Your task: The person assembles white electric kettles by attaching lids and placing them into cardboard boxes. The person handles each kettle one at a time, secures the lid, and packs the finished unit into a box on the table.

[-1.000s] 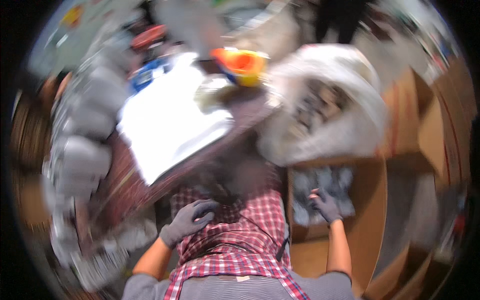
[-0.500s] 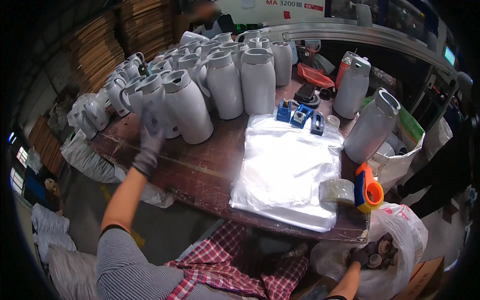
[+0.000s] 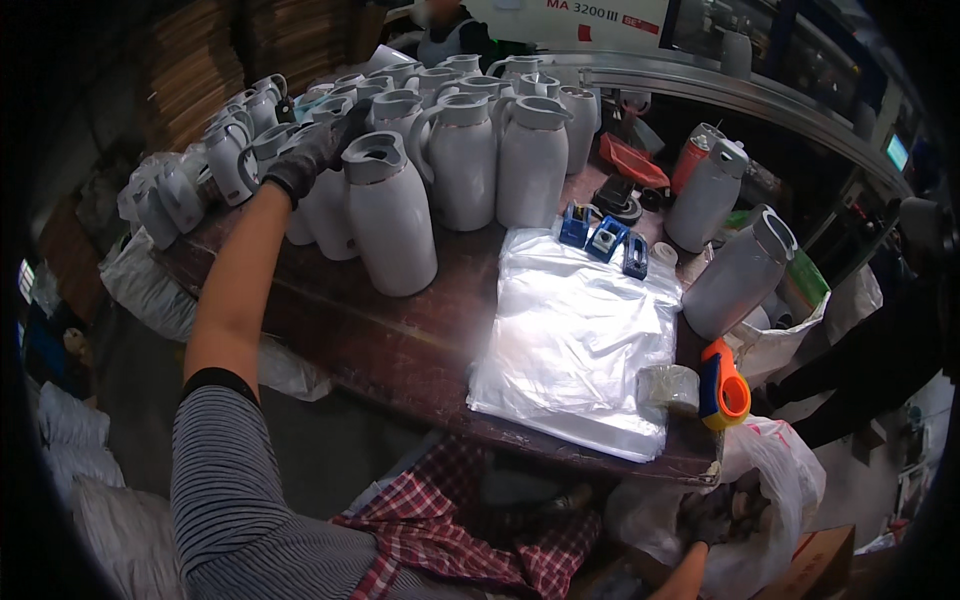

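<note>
My left hand [image 3: 318, 160], in a dark grey glove, reaches over the tops of the pale grey jugs at the table's left. Its fingers stretch out beside the lid of the front jug [image 3: 393, 225], above another jug [image 3: 328, 218]; the fingertips are partly lost among the lids. My right hand [image 3: 706, 520], also gloved, is down inside a clear plastic bag [image 3: 795, 480] below the table's right corner. Round brownish pieces [image 3: 748, 508] lie in the bag beside it. Shadow and the bag hide its fingers.
A stack of clear plastic sleeves [image 3: 575, 340] covers the table's middle right. Around it are a tape roll [image 3: 668, 388], an orange-and-blue tape dispenser [image 3: 724, 385], small blue holders [image 3: 606, 238] and two jugs, one tilted [image 3: 740, 275]. A person [image 3: 455, 38] stands beyond the table.
My left hand has moved up and away from me, from beside the front jugs to over their lids. My right hand stays in the bag. The view has shifted slightly.
</note>
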{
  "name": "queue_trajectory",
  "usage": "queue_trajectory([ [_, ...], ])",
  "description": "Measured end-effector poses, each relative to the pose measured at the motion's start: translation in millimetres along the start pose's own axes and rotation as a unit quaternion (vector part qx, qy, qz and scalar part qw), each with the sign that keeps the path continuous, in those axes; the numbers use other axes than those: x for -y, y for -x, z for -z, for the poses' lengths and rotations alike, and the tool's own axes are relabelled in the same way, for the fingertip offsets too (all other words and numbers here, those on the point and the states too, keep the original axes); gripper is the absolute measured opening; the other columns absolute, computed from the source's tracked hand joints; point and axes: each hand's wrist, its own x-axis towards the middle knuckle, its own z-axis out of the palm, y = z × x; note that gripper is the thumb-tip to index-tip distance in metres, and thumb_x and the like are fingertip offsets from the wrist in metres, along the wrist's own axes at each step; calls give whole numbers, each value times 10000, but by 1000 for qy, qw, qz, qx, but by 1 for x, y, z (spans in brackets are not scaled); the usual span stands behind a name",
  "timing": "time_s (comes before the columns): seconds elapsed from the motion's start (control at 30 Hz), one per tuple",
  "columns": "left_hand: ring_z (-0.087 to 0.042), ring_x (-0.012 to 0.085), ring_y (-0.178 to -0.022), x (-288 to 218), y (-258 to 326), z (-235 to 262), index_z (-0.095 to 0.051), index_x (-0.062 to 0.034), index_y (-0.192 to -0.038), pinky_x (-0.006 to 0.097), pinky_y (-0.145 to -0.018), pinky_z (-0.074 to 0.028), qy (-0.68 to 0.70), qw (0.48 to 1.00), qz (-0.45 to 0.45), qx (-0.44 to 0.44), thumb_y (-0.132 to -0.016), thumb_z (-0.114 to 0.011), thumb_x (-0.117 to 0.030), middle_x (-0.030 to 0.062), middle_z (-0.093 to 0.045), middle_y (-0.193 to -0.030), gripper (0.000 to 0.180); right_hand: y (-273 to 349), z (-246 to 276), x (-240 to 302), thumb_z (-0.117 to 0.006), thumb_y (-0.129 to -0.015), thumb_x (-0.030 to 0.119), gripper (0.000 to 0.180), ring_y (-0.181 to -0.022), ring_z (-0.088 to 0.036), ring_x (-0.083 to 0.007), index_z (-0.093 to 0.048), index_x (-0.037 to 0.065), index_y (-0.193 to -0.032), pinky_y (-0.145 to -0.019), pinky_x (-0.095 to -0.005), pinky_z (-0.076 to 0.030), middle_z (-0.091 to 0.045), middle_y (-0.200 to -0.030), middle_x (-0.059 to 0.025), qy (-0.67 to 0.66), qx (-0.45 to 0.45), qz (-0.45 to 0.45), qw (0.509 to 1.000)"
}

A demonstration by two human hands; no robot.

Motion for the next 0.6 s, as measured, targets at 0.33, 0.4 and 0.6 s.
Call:
queue_trajectory([
  [0.33,-559,203,-1142,58,66,23,-551,-60,-1306,304,-1010,-419,135,987,-34,84,-855,-653,-200,61,-618,-1216,483,89,73,4,-488,-964,344,460,-1244,-484,-281,-451,145,-1377,-978,-451,-432,-488,-1370,-97,-802,-129,-124,570],
  [0.4,-557,203,-1138,70,84,9,-463,-35,-1356,323,-1006,-438,214,969,-40,119,-828,-696,-167,90,-575,-1262,591,128,118,29,-495,-954,369,473,-1252,-477,-286,-462,147,-1371,-990,-451,-422,-488,-1373,-82,-825,-66,-101,552],
  [0.6,-617,154,-898,-25,214,-1,-603,10,-1137,283,-784,-508,497,863,-14,92,-788,-764,-180,77,-648,-998,429,176,165,124,-510,-957,340,399,-1141,-545,-260,-513,101,-1278,-956,-411,-451,-556,-1260,-97,-832,68,38,550],
])
